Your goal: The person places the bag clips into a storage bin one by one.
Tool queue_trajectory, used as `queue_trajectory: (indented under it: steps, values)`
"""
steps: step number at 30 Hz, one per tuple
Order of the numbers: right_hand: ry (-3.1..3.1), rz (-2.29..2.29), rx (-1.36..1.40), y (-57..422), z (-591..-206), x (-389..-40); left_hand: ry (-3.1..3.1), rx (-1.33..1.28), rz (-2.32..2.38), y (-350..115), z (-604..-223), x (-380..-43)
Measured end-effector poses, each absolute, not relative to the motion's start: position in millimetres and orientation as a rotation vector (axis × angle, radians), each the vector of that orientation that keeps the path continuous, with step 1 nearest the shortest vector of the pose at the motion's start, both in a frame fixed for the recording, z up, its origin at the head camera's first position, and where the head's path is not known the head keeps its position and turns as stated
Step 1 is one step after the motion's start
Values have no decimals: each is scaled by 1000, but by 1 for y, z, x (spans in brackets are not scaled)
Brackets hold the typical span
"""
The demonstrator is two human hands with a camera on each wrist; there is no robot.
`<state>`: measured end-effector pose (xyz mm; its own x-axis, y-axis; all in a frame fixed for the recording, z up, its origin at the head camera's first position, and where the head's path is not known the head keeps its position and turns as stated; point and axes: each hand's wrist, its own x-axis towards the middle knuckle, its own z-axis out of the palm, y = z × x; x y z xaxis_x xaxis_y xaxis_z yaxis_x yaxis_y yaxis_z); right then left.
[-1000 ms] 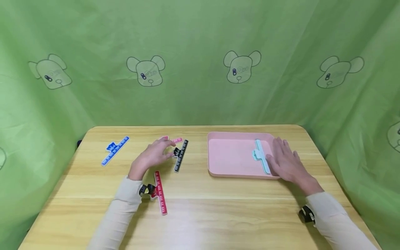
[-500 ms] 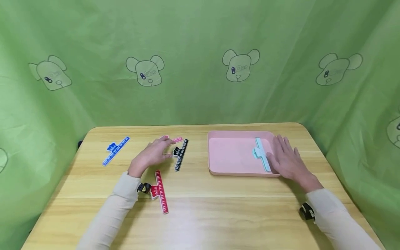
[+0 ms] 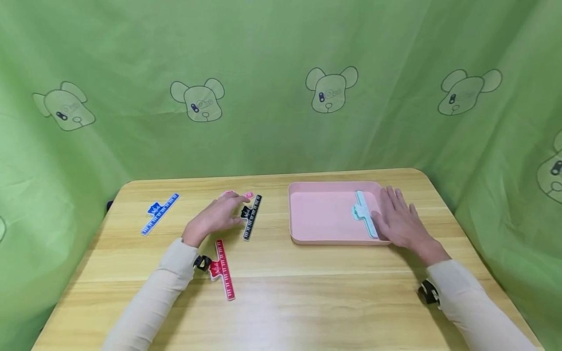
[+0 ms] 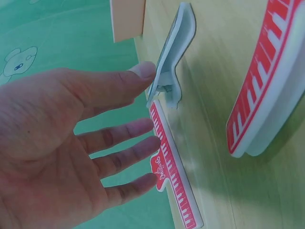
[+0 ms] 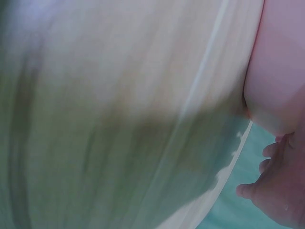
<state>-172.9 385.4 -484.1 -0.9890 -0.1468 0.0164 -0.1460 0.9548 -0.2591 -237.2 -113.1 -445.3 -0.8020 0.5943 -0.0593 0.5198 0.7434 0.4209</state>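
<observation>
My left hand [image 3: 217, 216] hovers over the left half of the table with loosely bent fingers, holding nothing. Its thumb and index tips are right by the handle of a black clip [image 3: 252, 218] with a piano-key pattern. In the left wrist view the thumb overlaps the edge of that clip [image 4: 178, 47], and the other fingertips overlap a pink clip [image 4: 174, 167]. Most of the pink clip [image 3: 248, 195] is hidden in the head view. My right hand [image 3: 401, 222], fingers extended, rests against the right side of a pink tray [image 3: 325, 242]. A mint clip [image 3: 366, 214] lies inside the tray.
A red clip [image 3: 225, 269] lies near the left wrist, partly beside its black wrist camera [image 3: 202, 263]. Farther left is a blue clip [image 3: 160, 214]. A green curtain [image 3: 263, 141] with printed bear heads hangs behind the wooden table [image 3: 307, 302].
The head view has shifted slightly. Against the clips and tray, both hands stay nearly where they were, and the clips have not moved.
</observation>
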Motion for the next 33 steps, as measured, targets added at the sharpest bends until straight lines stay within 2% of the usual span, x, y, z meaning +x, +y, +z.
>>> queue_trajectory:
  steps: [33]
  values:
    - [3080,-437,-228,384,-484,-175,2755,856,372,-93,-455,-252]
